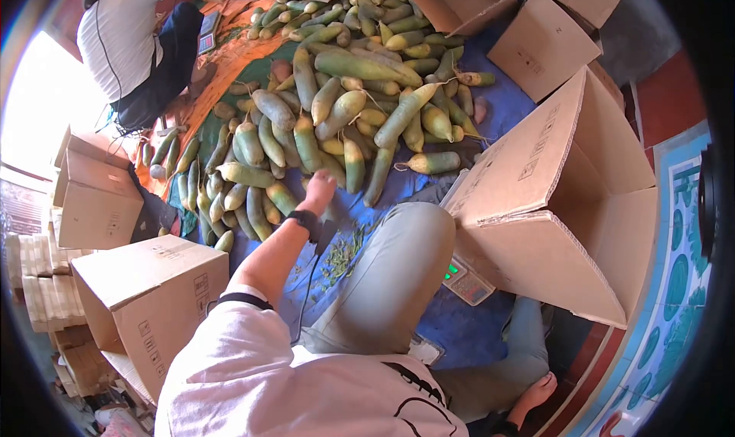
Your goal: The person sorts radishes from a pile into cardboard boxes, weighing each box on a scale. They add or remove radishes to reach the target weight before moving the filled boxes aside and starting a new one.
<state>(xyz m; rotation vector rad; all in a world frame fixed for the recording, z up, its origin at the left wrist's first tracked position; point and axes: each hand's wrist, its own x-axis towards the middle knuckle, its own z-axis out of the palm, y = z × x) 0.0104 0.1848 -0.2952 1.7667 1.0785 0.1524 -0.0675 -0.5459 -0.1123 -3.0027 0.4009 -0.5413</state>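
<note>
Shirt (298, 395) nearest, radishes (307, 142) beyond left hand (320, 189).

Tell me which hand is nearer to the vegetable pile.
Left. The left hand is at the pile; the right hand is farther away, beside the right leg.

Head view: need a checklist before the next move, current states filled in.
1. Left hand at the vegetable pile: ok.
2. Left hand's grip on a vegetable: cannot tell, contact unclear.
3. Right hand at the pile: not ok, down by the leg.
4. Large box on the right open: ok.
5. Scale powered: ok, display glows green.
6. Scale reading: cannot tell, too small.
</note>
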